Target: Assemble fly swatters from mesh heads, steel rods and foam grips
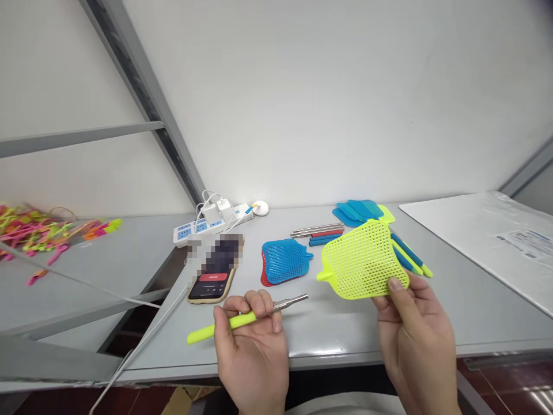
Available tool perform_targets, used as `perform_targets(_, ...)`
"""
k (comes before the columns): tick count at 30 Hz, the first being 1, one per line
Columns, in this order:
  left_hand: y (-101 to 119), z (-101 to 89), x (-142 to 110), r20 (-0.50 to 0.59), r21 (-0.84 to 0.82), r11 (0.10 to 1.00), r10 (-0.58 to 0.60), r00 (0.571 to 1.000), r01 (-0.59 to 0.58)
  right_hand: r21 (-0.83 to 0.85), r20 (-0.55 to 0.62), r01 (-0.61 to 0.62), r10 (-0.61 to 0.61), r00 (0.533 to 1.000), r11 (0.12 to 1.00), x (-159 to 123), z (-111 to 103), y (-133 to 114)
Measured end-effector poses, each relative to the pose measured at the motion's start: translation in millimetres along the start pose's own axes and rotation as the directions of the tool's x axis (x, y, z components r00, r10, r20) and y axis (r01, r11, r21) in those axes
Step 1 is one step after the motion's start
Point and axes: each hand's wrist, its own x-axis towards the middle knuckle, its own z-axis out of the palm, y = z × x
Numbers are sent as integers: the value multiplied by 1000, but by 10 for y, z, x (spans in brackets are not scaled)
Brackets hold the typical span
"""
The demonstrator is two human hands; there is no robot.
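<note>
My left hand [254,351] is closed around a telescopic fly swatter handle [244,320], a yellow-green grip with a metal rod whose bare tip points right. A yellow-green perforated fly swatter head [360,262] is pinched at its lower right corner by my right hand [417,334]. Its short socket faces left, toward the rod tip, and the two parts are apart. Behind them on the table lie a blue swatter head [287,259] and, partly under it, a red swatter head [265,275].
Metal rods [317,229], red and blue grips [326,238], finished-looking handles [408,256] and stacked blue heads [358,212] lie farther back. A phone [213,282] and a power strip [185,233] are left. A white package [484,230] covers the right side. Colourful pieces [43,230] heap far left.
</note>
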Motion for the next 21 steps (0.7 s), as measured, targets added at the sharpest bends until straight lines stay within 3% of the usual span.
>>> perform_targets(5, -63, 17, -72, 21, 20, 1000, -13, 1000, 13, 8, 79, -117, 116, 990, 993, -6, -97, 27)
perform_targets(13, -88, 15, -110, 41, 35, 999, 2, 999, -3, -22, 100, -155, 156, 983, 988, 11, -193, 4)
perform_targets(17, -89, 8, -89, 43, 40, 999, -11, 999, 10, -144, 228, -165, 195, 954, 976, 77, -318, -12)
perform_targets(21, -118, 24, -92, 58, 63, 991, -119, 991, 115, -339, 367, -120, 249, 896, 933, 195, -442, -93)
